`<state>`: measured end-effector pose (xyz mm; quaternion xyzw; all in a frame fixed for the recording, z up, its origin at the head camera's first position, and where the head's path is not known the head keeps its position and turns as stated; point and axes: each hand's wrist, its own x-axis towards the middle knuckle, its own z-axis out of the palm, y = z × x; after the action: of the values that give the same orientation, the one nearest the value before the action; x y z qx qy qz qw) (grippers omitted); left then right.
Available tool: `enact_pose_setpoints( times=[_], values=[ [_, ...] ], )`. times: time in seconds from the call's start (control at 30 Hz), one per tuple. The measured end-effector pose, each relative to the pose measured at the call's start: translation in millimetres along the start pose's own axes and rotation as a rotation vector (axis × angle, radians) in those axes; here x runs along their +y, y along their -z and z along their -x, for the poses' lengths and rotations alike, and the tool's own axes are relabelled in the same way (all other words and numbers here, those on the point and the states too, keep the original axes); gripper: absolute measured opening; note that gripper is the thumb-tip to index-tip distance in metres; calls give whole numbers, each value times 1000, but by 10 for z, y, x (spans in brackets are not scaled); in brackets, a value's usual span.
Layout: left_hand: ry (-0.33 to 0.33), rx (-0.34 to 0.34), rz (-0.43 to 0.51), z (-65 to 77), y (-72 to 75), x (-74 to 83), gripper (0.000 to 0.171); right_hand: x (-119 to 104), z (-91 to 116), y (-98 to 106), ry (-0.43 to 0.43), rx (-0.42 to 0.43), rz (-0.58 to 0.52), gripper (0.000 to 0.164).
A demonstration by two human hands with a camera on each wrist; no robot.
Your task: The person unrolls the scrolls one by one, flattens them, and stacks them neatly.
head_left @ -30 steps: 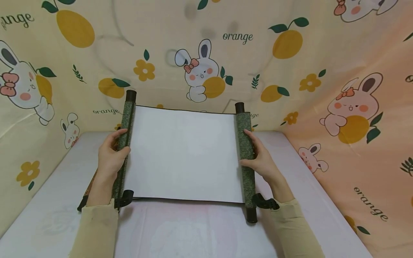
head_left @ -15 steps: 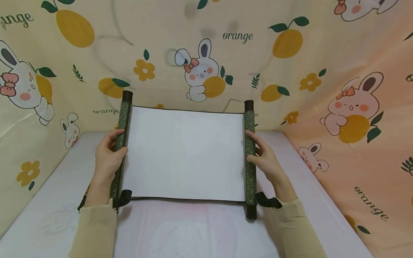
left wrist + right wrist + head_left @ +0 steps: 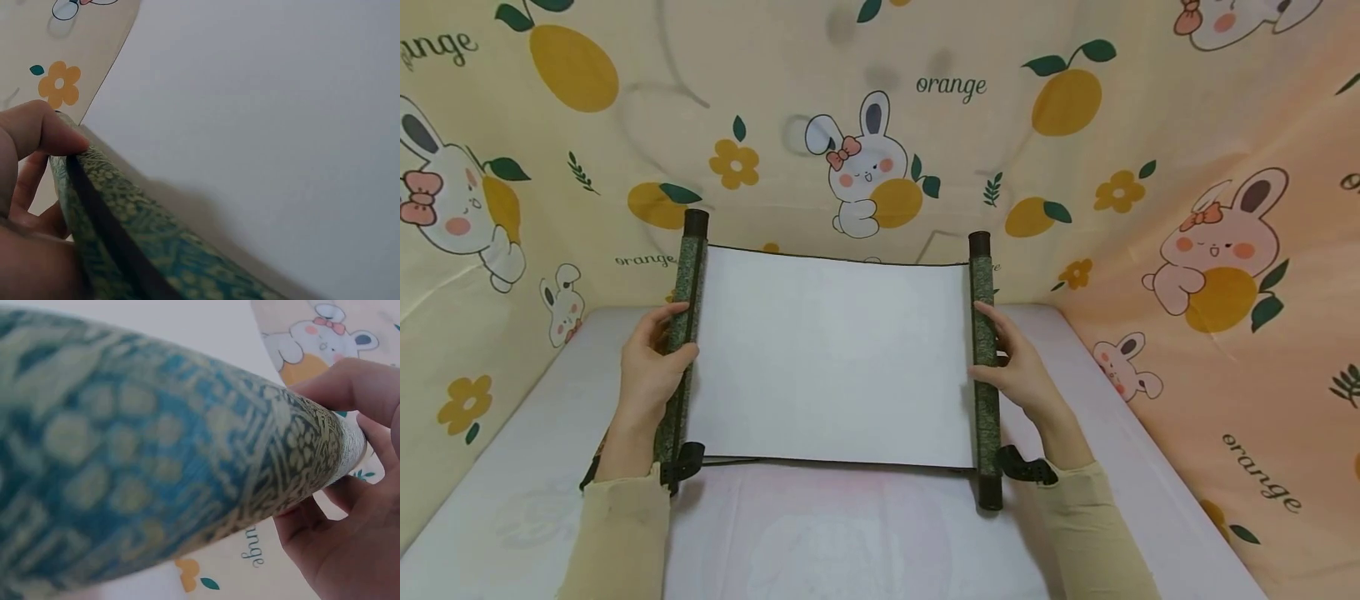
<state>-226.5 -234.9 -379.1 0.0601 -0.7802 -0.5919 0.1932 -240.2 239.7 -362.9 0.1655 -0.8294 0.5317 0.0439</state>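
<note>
A hanging scroll (image 3: 835, 367) is spread between my hands, its blank white sheet facing me. Green patterned brocade covers both rolled ends, and black knobs cap the rods. My left hand (image 3: 647, 367) grips the left roll (image 3: 692, 275), thumb in front and fingers behind; in the left wrist view a dark strip runs along its brocade (image 3: 150, 219). On the other side, my right hand (image 3: 1018, 367) holds the right roll (image 3: 982, 292) between thumb and fingers. The right wrist view has that roll's brocade (image 3: 162, 444) large in front, fingers curled about its far end.
Below the scroll lies a white-covered table (image 3: 850, 542). A cloth backdrop (image 3: 955, 158) printed with rabbits and oranges rises behind and at both sides. Black wrist straps (image 3: 1026, 467) sit at the sleeve cuffs. A dark-ended brown piece (image 3: 587, 475) shows beside the left wrist.
The right roll has moved right and looks thinner than a second ago, so more white sheet shows. The left roll has shifted slightly left. Both hands keep their hold.
</note>
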Motion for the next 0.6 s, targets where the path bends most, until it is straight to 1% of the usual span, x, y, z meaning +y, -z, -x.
enact_pose_setpoints(
  times=[0.1, 0.27, 0.37, 0.5, 0.6],
  values=[
    [-7, -15, 5, -9, 11, -18, 59, -91, 31, 21, 31, -14, -32, 89],
    [-25, -8, -4, -22, 46, -40, 61, -109, 50, 54, 37, -18, -49, 86],
    [-49, 6, -16, -17, 66, -43, 61, -96, 52, 70, 20, -10, -64, 83],
    [-82, 11, -24, -5, 81, -44, 56, -81, 59, 86, -16, -8, -95, 77],
    [-90, 18, -51, -8, 81, -51, 52, -80, 66, 96, -41, -8, -116, 75]
  ],
)
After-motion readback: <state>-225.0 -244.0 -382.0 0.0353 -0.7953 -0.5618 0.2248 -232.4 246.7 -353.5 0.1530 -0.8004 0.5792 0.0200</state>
